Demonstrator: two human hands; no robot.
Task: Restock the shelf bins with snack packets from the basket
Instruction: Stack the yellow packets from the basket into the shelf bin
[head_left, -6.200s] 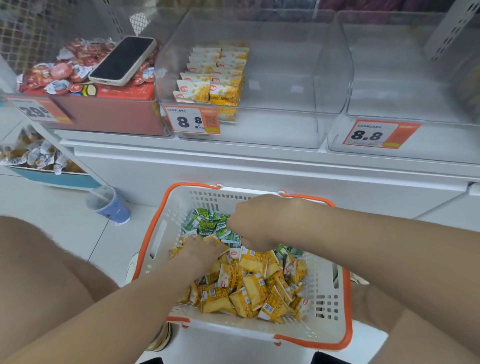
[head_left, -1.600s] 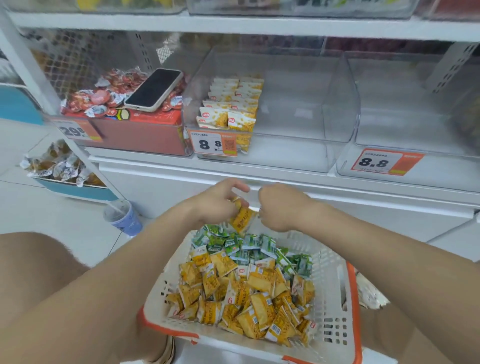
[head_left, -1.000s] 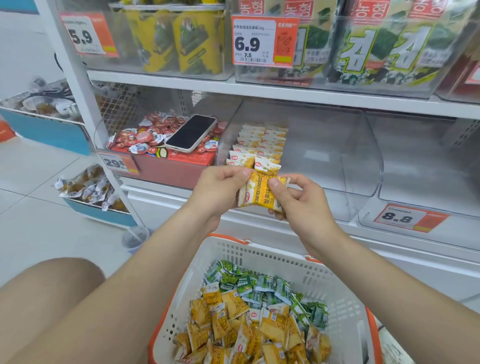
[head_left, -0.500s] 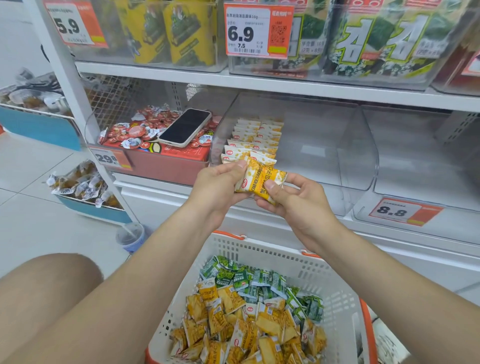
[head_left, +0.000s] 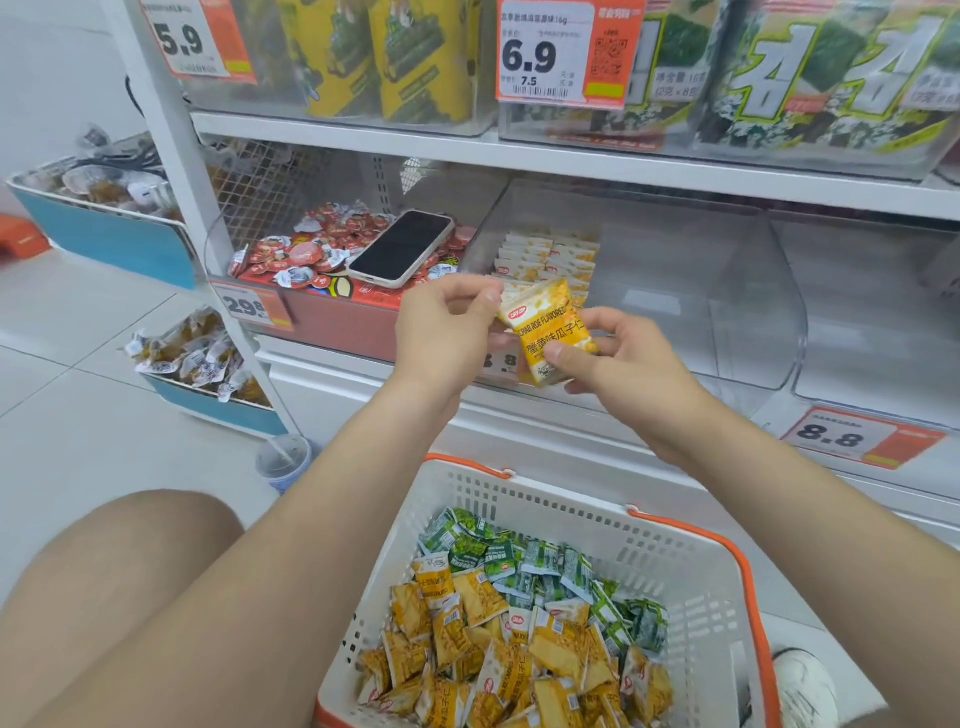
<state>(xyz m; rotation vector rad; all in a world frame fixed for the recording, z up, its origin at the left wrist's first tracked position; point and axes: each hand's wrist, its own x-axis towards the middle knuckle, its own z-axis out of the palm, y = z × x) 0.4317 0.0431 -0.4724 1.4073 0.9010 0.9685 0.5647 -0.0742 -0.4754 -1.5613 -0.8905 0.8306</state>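
- A shop shelf fills the background. On it, a clear bin holds a short row of yellow packs at its left side.
- The packet is in the air just in front of that bin, above the basket. It may be a thin stack; I cannot tell how many.
- The left hand pinches its upper left edge between thumb and fingers. The right hand pinches the lower end, thumb on the printed face.
- Risk: both grips are only at the edges and the wrapper looks slick, so letting go with one hand early could drop it or fan a stack apart.
- Risk: pushed in tilted, it could knock the upright row over.
- Risk: a phone lies loose on the red tubs just beside the bin, where the left forearm could nudge it off.
- Risk: green packets share the basket and could get mixed into the yellow bin.
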